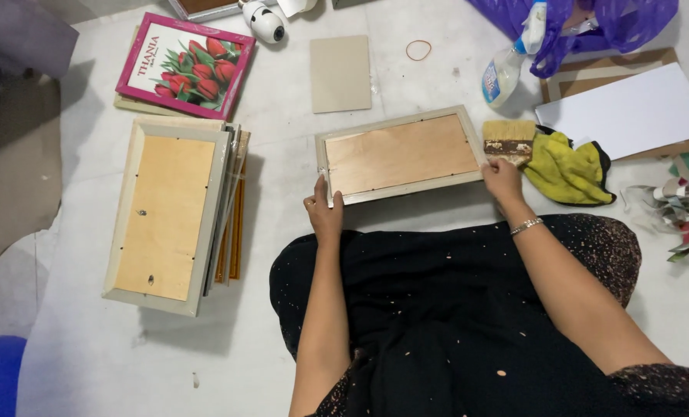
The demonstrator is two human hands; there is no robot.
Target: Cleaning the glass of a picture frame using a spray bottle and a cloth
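A picture frame [400,154] lies face down on the white floor in front of me, its wooden backing board up. My left hand [325,208] grips its near left corner. My right hand [503,179] holds its right end, with a bracelet on that wrist. Right beside that hand lie a flat paintbrush [509,140] and a yellow cloth [567,168]. My lap in dark speckled fabric fills the foreground.
A stack of frames [170,212], back side up, sits at the left. Behind it is a pink-bordered tulip picture [186,66]. A loose cardboard sheet [340,73], a rubber band [418,50], a spray bottle [508,66], a white board [626,112] and paper scraps [680,212] lie around.
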